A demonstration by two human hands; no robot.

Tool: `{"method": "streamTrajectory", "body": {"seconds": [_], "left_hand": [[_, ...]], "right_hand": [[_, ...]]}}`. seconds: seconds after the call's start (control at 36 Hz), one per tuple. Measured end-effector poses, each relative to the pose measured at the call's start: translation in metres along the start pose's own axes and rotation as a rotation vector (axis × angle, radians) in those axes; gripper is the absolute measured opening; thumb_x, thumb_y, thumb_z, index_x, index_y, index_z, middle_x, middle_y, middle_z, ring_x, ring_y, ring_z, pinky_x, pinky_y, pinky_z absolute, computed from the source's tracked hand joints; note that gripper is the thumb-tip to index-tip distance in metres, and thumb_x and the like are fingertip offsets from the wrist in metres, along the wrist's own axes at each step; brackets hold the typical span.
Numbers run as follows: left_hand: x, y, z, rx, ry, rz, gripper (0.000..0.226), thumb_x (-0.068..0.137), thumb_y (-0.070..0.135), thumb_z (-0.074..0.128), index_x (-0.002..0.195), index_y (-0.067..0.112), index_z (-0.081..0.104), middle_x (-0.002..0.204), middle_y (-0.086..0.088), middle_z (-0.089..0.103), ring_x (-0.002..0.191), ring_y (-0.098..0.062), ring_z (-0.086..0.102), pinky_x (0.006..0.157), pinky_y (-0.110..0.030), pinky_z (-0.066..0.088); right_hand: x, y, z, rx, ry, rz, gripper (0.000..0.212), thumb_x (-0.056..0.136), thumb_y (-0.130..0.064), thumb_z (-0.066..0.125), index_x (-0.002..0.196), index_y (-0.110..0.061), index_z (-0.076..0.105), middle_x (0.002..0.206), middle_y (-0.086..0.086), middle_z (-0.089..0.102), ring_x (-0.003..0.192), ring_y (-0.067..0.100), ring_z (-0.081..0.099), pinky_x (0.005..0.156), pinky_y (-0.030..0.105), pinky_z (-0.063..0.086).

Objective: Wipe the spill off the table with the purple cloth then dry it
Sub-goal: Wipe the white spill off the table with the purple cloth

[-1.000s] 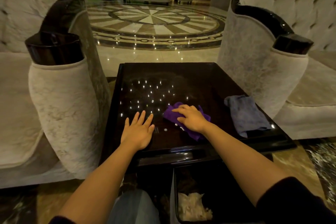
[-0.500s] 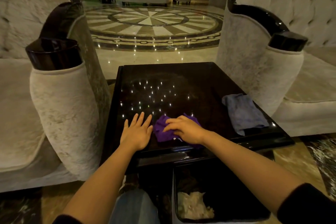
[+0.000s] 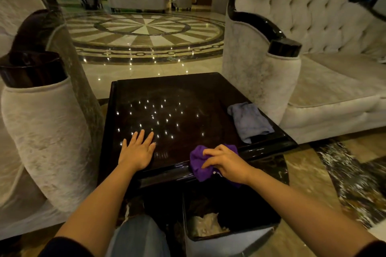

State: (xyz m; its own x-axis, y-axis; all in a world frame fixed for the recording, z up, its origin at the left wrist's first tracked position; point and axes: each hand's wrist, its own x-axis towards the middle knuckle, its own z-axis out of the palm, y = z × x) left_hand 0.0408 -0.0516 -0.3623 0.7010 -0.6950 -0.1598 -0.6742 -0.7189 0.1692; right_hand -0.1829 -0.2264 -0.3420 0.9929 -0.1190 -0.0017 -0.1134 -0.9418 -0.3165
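Observation:
A glossy dark table (image 3: 188, 94) stands between two sofas. The bunched purple cloth (image 3: 198, 165) hangs over the table's near edge, with my right hand (image 3: 225, 161) closed around it. My left hand (image 3: 136, 151) lies flat, fingers spread, on the near left of the tabletop. A grey-blue cloth (image 3: 248, 122) lies crumpled at the table's right edge. I can make out no spill on the dark top, only reflected light spots.
A bin (image 3: 229, 229) with crumpled pale paper inside stands on the floor just below the table's near edge, under my right hand. Upholstered sofa arms flank the table on the left (image 3: 46, 131) and right (image 3: 271, 81). Polished marble floor stretches beyond.
My right hand has dragged the purple cloth from the tabletop's middle toward me and right, gathering it at the near edge above the bin. My left hand has stayed flat.

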Motion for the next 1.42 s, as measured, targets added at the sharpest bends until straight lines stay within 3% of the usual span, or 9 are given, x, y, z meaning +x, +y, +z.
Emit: {"method": "streamTrajectory", "body": {"seconds": [0.36, 0.61, 0.67, 0.72, 0.81, 0.97, 1.14, 1.22, 1.42], "left_hand": [[-0.017, 0.034, -0.016, 0.037, 0.055, -0.011, 0.054, 0.097, 0.034, 0.028, 0.146, 0.019, 0.01, 0.155, -0.012, 0.013, 0.142, -0.028, 0.012, 0.114, -0.05, 0.018], [-0.092, 0.133, 0.014, 0.144, 0.352, 0.827, 0.079, 0.046, 0.033, 0.075, 0.121, 0.014, 0.059, 0.126, -0.005, 0.062, 0.111, -0.018, 0.062, 0.086, -0.035, 0.052], [-0.102, 0.149, 0.025, 0.219, 0.306, 0.849, 0.079, 0.057, 0.038, 0.066, 0.132, 0.018, 0.048, 0.137, -0.001, 0.052, 0.124, -0.017, 0.051, 0.099, -0.042, 0.043], [-0.103, 0.158, 0.039, 0.21, 0.245, 0.883, 0.078, 0.078, 0.033, 0.052, 0.146, 0.019, 0.015, 0.155, -0.002, 0.017, 0.143, -0.02, 0.016, 0.112, -0.049, 0.002], [-0.1, 0.163, 0.054, 0.213, 0.136, 0.85, 0.077, 0.089, 0.031, 0.038, 0.144, 0.02, -0.014, 0.156, -0.002, -0.014, 0.143, -0.02, -0.016, 0.099, -0.043, -0.03], [-0.101, 0.155, 0.067, 0.369, 0.024, 0.779, 0.068, 0.093, 0.03, 0.033, 0.145, 0.013, -0.008, 0.157, -0.01, -0.007, 0.143, -0.025, -0.012, 0.111, -0.051, -0.016], [-0.101, 0.163, 0.049, 0.232, 0.334, 0.818, 0.074, 0.086, 0.032, 0.04, 0.145, 0.016, -0.002, 0.156, -0.004, 0.0, 0.143, -0.023, -0.006, 0.109, -0.049, -0.011], [-0.096, 0.168, 0.053, 0.274, 0.196, 0.847, 0.073, 0.092, 0.033, 0.032, 0.138, 0.017, -0.022, 0.15, -0.001, -0.022, 0.131, -0.019, -0.033, 0.099, -0.044, -0.031], [-0.095, 0.154, 0.066, 0.397, 0.008, 0.772, 0.064, 0.095, 0.036, 0.028, 0.145, 0.019, -0.008, 0.156, -0.01, -0.011, 0.143, -0.025, -0.015, 0.11, -0.051, -0.017]], "right_hand": [[-0.059, 0.016, -0.013, 0.249, 0.129, 0.359, 0.036, 0.083, 0.006, 0.05, 0.11, -0.013, 0.064, 0.128, 0.009, 0.048, 0.12, 0.023, 0.044, 0.103, 0.024, 0.029], [-0.06, 0.007, -0.026, 0.46, 0.399, 0.476, 0.037, 0.081, 0.006, 0.057, 0.116, -0.005, 0.057, 0.122, 0.017, 0.05, 0.116, 0.024, 0.048, 0.095, 0.017, 0.029], [-0.059, 0.004, -0.025, 0.491, 0.411, 0.496, 0.036, 0.083, 0.004, 0.055, 0.117, -0.007, 0.056, 0.123, 0.017, 0.05, 0.116, 0.024, 0.048, 0.095, 0.02, 0.031], [-0.059, 0.002, -0.025, 0.529, 0.417, 0.523, 0.034, 0.085, 0.003, 0.054, 0.117, -0.009, 0.056, 0.125, 0.015, 0.049, 0.116, 0.023, 0.047, 0.094, 0.023, 0.034], [-0.059, 0.001, -0.025, 0.56, 0.427, 0.559, 0.034, 0.086, 0.002, 0.052, 0.117, -0.01, 0.055, 0.128, 0.014, 0.047, 0.117, 0.023, 0.047, 0.095, 0.025, 0.035], [-0.065, 0.006, -0.026, 0.489, 0.419, 0.594, 0.035, 0.087, 0.001, 0.052, 0.121, -0.008, 0.054, 0.13, 0.014, 0.048, 0.122, 0.024, 0.044, 0.096, 0.023, 0.031], [-0.064, 0.008, -0.029, 0.493, 0.406, 0.594, 0.035, 0.087, -0.001, 0.051, 0.121, -0.009, 0.054, 0.13, 0.014, 0.049, 0.12, 0.023, 0.046, 0.095, 0.023, 0.032], [-0.062, 0.007, -0.028, 0.517, 0.399, 0.597, 0.035, 0.088, -0.001, 0.051, 0.121, -0.01, 0.054, 0.13, 0.012, 0.049, 0.119, 0.022, 0.046, 0.095, 0.023, 0.033], [-0.06, 0.014, -0.035, 0.483, 0.407, 0.592, 0.035, 0.087, -0.002, 0.052, 0.121, -0.012, 0.054, 0.131, 0.012, 0.048, 0.122, 0.023, 0.045, 0.095, 0.022, 0.031]]}}
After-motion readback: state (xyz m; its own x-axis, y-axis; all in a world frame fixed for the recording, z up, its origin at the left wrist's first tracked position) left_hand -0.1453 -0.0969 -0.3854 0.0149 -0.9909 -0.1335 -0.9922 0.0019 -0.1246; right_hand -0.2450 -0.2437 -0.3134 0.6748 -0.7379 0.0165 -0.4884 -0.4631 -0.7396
